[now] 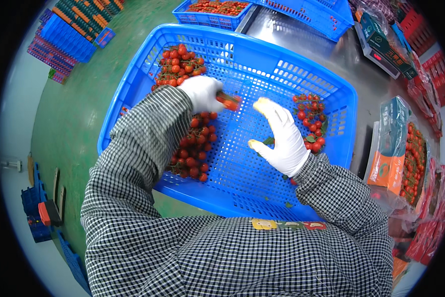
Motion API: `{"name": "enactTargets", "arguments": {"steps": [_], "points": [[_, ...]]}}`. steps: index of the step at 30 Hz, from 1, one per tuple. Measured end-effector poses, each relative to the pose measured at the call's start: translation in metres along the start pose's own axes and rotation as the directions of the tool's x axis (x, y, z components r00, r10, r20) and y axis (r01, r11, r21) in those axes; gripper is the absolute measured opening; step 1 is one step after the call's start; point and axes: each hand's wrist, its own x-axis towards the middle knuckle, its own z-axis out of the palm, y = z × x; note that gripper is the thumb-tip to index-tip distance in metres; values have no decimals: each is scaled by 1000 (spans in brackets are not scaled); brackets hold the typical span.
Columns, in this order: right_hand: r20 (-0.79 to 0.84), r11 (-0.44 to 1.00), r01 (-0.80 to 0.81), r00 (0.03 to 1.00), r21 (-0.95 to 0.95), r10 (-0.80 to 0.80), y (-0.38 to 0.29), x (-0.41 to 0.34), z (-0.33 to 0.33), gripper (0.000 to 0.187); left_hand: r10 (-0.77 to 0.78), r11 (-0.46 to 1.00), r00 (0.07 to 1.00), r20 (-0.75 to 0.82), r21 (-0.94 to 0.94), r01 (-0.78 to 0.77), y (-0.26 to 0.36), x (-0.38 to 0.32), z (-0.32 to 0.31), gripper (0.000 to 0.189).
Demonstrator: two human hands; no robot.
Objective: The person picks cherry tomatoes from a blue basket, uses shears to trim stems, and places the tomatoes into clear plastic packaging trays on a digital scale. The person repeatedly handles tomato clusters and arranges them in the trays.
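Note:
Over the left part of a large blue plastic basket (pixel 252 48), my left hand (pixel 203 94) in a white glove is closed on a blurred bunch of cherry tomatoes (pixel 229 101). My right hand (pixel 281 137), in a white glove with yellowish fingertips, is spread over the basket's right part and holds nothing. Piles of cherry tomatoes on the vine lie at the upper left (pixel 177 65) and lower left (pixel 194 152), partly under my left sleeve. Another row of vine tomatoes (pixel 313 120) with green leaves lies along the right side, partly behind my right hand.
The basket rests at a metal table (pixel 304 48). Beyond it stand a crate of tomatoes (pixel 211 16) and another blue basket (pixel 311 18). To the right are a scale with a red display (pixel 378 57) and a printed box of tomatoes (pixel 389 144) in clear film. Stacked crates (pixel 68 39) stand on the green floor.

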Motion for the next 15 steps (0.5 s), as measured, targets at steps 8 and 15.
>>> {"name": "enactTargets", "arguments": {"steps": [8, 15], "points": [[843, -96, -863, 453, 497, 288, 3, -12, 3, 31, -107, 942, 980, -166, -332, 47, -34, -31, -12, 36], [695, -559, -502, 690, 660, 201, 16, -48, -15, 55, -454, 891, 851, -264, -139, 433, -147, -36, -5, 22]]}}
